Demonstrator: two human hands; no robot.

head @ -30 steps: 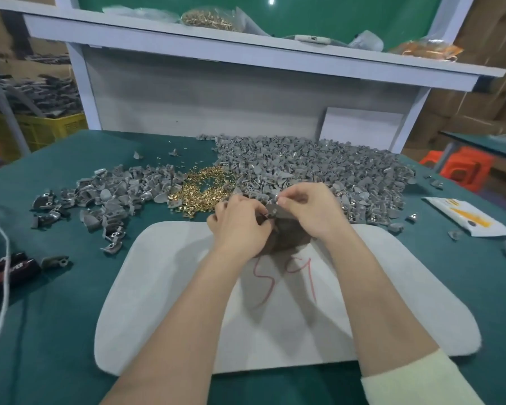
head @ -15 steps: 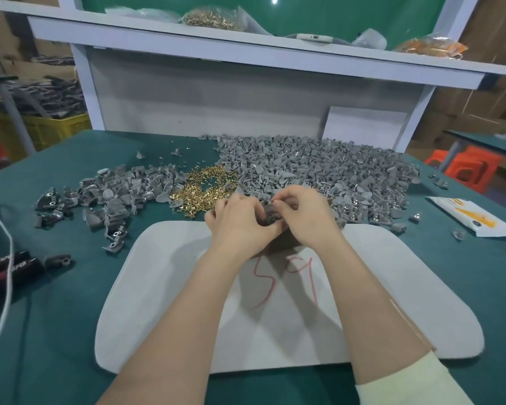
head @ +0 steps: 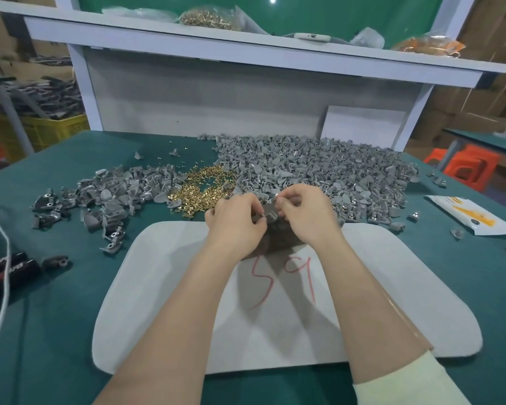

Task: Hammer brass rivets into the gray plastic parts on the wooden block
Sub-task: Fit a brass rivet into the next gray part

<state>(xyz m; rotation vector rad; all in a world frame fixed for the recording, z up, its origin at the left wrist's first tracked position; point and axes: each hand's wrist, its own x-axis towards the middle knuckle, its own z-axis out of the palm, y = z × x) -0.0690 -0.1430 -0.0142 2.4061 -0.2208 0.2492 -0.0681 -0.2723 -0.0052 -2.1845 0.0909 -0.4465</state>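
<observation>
Pinching one gray plastic part (head: 270, 214) from both sides, my left hand (head: 235, 226) and right hand (head: 308, 218) curl their fingertips on its edges. Under the grip sits the wooden block (head: 276, 242), mostly hidden by my palms. Brass rivets (head: 205, 190) lie just beyond my left knuckles; the heap of gray parts (head: 319, 168) spreads beyond my right.

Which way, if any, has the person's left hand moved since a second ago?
No. The left hand stays at the far edge of the white pad, just beyond the red writing, pinching a gray plastic part.
</observation>
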